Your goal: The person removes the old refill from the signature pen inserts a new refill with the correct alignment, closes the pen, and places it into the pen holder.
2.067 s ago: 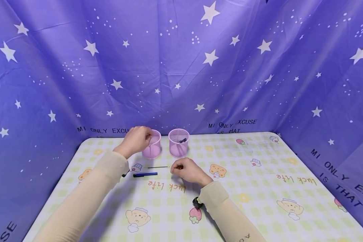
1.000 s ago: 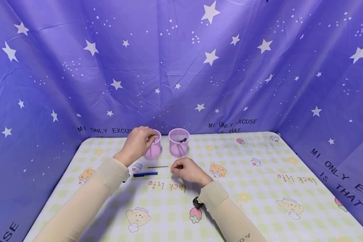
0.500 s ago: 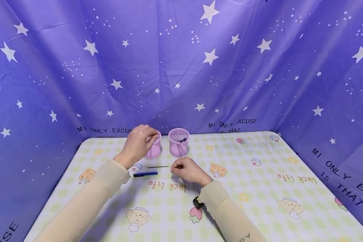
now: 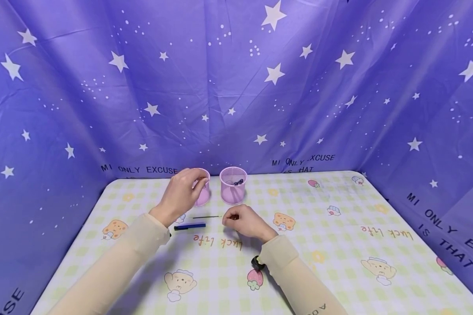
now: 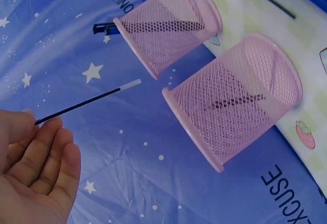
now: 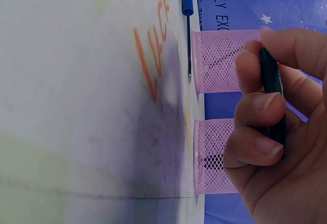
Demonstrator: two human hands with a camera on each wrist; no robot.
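A star-printed curtain (image 4: 236, 87) encloses a cloth-covered worktop (image 4: 319, 293) on three sides.
The blue-violet fabric hangs in soft vertical folds, scattered with white stars (image 4: 274, 74) and dots, with black capital lettering (image 4: 443, 225) low down; the worktop's pale green-and-white checked tablecloth (image 4: 358, 302) carries strawberries (image 4: 255, 280), cupcakes (image 4: 333, 211), cartoon animals (image 4: 378, 271) and orange "luck life" script (image 4: 385, 233), upside down in the head view, under diffuse light with soft-edged shadows.

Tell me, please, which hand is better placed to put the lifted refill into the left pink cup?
Probably the left hand: it pinches the lifted refill and appears close to the left pink cup in the head view. The right hand is farther from that cup and holds a dark pen part.
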